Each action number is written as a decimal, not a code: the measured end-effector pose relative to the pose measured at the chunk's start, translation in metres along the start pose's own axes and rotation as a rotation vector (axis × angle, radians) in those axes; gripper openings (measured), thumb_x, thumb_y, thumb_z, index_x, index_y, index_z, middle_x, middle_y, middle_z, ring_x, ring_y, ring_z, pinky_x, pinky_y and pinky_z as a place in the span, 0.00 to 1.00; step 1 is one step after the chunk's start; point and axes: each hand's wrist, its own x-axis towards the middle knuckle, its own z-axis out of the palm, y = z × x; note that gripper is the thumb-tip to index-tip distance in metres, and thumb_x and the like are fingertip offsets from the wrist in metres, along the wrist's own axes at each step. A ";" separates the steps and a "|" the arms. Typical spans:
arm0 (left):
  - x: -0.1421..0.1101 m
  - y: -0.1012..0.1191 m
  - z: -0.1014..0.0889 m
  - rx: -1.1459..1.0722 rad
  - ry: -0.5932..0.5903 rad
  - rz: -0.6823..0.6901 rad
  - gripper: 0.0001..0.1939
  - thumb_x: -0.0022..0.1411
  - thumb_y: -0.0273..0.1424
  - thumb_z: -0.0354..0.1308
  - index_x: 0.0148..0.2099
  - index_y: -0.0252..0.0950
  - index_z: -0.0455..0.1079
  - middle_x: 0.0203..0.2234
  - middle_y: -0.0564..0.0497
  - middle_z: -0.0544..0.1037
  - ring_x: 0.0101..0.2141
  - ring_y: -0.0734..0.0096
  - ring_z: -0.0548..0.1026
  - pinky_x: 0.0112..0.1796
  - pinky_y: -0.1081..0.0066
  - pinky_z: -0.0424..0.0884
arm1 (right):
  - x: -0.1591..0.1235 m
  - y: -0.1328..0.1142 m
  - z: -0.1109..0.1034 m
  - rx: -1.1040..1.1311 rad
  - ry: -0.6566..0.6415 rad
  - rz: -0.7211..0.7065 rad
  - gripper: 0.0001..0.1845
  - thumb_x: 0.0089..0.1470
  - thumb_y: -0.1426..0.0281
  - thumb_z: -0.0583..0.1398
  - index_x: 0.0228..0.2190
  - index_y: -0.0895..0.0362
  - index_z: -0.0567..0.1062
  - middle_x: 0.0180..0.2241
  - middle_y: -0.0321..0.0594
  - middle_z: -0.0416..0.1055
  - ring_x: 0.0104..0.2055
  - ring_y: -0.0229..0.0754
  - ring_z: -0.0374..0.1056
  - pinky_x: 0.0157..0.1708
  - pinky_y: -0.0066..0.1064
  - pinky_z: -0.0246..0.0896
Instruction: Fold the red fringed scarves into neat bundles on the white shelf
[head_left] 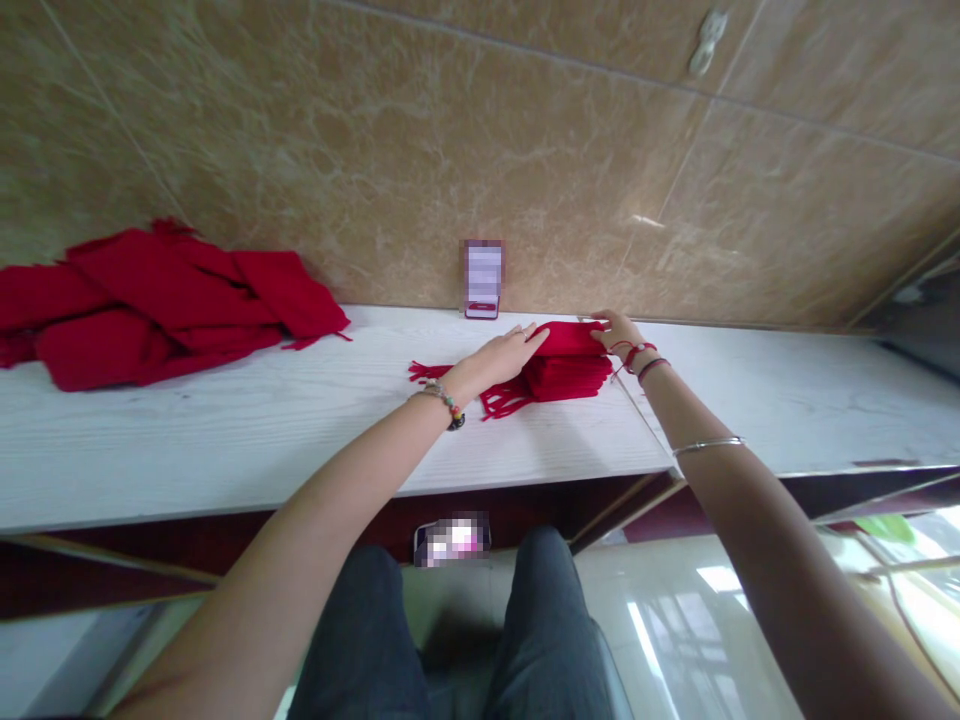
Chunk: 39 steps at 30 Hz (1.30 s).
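Note:
A folded red scarf (564, 372) with fringe at its left end lies on the white table (225, 430) near the wall. My left hand (504, 352) rests flat on the scarf's left part, fingers stretched out. My right hand (616, 331) touches the scarf's far right corner, with the fingers curled over the cloth edge; whether they pinch it I cannot tell.
A heap of loose red scarves (150, 305) lies at the table's far left against the tiled wall. A small stand with a blurred card (483, 280) leans at the wall behind the folded scarf. A phone (451, 538) rests on my lap below the table edge.

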 end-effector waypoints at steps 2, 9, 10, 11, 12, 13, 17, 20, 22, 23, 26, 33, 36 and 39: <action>0.004 -0.003 -0.008 0.011 0.077 -0.003 0.30 0.60 0.13 0.37 0.64 0.29 0.50 0.62 0.36 0.54 0.62 0.64 0.53 0.57 0.63 0.56 | 0.001 0.003 0.000 0.042 0.015 -0.049 0.21 0.43 0.75 0.59 0.43 0.58 0.74 0.36 0.43 0.75 0.37 0.44 0.70 0.37 0.36 0.67; 0.001 0.004 -0.006 0.112 0.072 0.068 0.29 0.63 0.15 0.39 0.64 0.35 0.54 0.62 0.43 0.56 0.63 0.62 0.50 0.59 0.61 0.52 | 0.005 0.015 0.002 0.108 0.028 -0.115 0.20 0.41 0.73 0.60 0.40 0.56 0.74 0.33 0.39 0.74 0.35 0.42 0.70 0.38 0.37 0.67; -0.004 0.007 -0.001 0.101 0.034 0.051 0.29 0.63 0.15 0.39 0.64 0.34 0.53 0.62 0.42 0.56 0.63 0.62 0.51 0.59 0.62 0.54 | 0.004 0.018 0.004 0.102 0.036 -0.113 0.19 0.41 0.73 0.60 0.40 0.56 0.74 0.33 0.38 0.74 0.35 0.43 0.70 0.38 0.37 0.67; -0.009 0.010 0.005 0.093 0.013 0.032 0.30 0.62 0.14 0.38 0.65 0.33 0.51 0.63 0.42 0.55 0.63 0.63 0.51 0.58 0.62 0.55 | 0.004 0.020 0.006 0.098 0.042 -0.112 0.19 0.42 0.73 0.60 0.40 0.56 0.74 0.33 0.38 0.74 0.35 0.43 0.70 0.38 0.38 0.66; -0.013 0.012 0.009 0.089 0.008 0.014 0.31 0.62 0.14 0.37 0.65 0.34 0.50 0.63 0.42 0.53 0.63 0.62 0.50 0.58 0.62 0.55 | 0.003 0.022 0.007 0.093 0.045 -0.111 0.19 0.43 0.73 0.59 0.41 0.56 0.74 0.34 0.39 0.74 0.36 0.43 0.70 0.38 0.38 0.67; -0.016 0.013 0.013 0.090 0.016 -0.005 0.32 0.61 0.13 0.37 0.66 0.35 0.50 0.64 0.42 0.52 0.63 0.62 0.49 0.58 0.61 0.54 | 0.002 0.023 0.009 0.081 0.048 -0.111 0.20 0.43 0.72 0.58 0.42 0.56 0.73 0.35 0.40 0.75 0.36 0.44 0.70 0.38 0.39 0.67; -0.020 0.011 0.017 0.109 0.023 -0.039 0.37 0.58 0.11 0.37 0.66 0.41 0.48 0.65 0.46 0.50 0.64 0.60 0.46 0.59 0.54 0.50 | -0.002 0.021 0.011 -0.039 0.071 -0.154 0.21 0.45 0.72 0.57 0.44 0.57 0.73 0.38 0.44 0.75 0.40 0.48 0.70 0.41 0.41 0.65; -0.019 0.010 0.016 0.072 -0.037 -0.034 0.39 0.54 0.10 0.39 0.67 0.38 0.46 0.65 0.46 0.48 0.64 0.61 0.45 0.59 0.55 0.50 | -0.004 0.016 0.010 -0.134 0.063 -0.236 0.21 0.47 0.72 0.55 0.46 0.58 0.72 0.41 0.49 0.75 0.44 0.51 0.69 0.44 0.43 0.64; -0.017 0.011 0.011 0.032 -0.059 -0.038 0.38 0.53 0.12 0.42 0.66 0.36 0.47 0.65 0.44 0.47 0.64 0.60 0.44 0.59 0.55 0.49 | -0.006 0.013 0.010 -0.176 0.063 -0.273 0.22 0.49 0.71 0.54 0.48 0.61 0.70 0.44 0.52 0.73 0.46 0.52 0.68 0.46 0.44 0.62; -0.015 0.012 0.008 0.011 -0.059 -0.038 0.36 0.54 0.15 0.45 0.65 0.34 0.49 0.65 0.44 0.46 0.64 0.59 0.44 0.60 0.54 0.48 | -0.006 0.011 0.009 -0.188 0.065 -0.287 0.23 0.50 0.71 0.53 0.49 0.62 0.70 0.45 0.53 0.73 0.47 0.53 0.68 0.47 0.44 0.62; -0.001 0.017 -0.006 -0.046 -0.021 -0.032 0.27 0.60 0.27 0.49 0.62 0.32 0.56 0.65 0.42 0.49 0.64 0.56 0.45 0.60 0.53 0.45 | -0.007 0.008 0.007 -0.193 0.048 -0.328 0.24 0.51 0.71 0.53 0.51 0.63 0.68 0.48 0.53 0.71 0.48 0.51 0.67 0.48 0.43 0.62; 0.027 0.037 0.005 -0.132 -0.105 -0.136 0.33 0.67 0.43 0.42 0.66 0.27 0.45 0.65 0.38 0.45 0.64 0.52 0.44 0.59 0.50 0.48 | -0.006 0.007 0.006 -0.192 -0.014 -0.267 0.25 0.53 0.68 0.53 0.52 0.62 0.68 0.48 0.50 0.72 0.48 0.50 0.69 0.48 0.42 0.63; 0.017 0.046 0.024 -0.121 -0.081 -0.173 0.32 0.68 0.41 0.40 0.67 0.26 0.44 0.65 0.38 0.42 0.64 0.50 0.42 0.59 0.51 0.50 | -0.011 0.012 0.015 -0.178 -0.084 -0.247 0.23 0.57 0.67 0.50 0.52 0.59 0.69 0.51 0.47 0.70 0.52 0.48 0.66 0.53 0.40 0.59; 0.009 0.049 0.032 -0.103 -0.052 -0.169 0.32 0.68 0.40 0.40 0.67 0.26 0.43 0.65 0.37 0.43 0.64 0.51 0.41 0.59 0.53 0.49 | -0.013 0.018 0.022 -0.125 -0.156 -0.216 0.26 0.59 0.67 0.46 0.56 0.60 0.65 0.55 0.46 0.65 0.56 0.45 0.62 0.57 0.37 0.55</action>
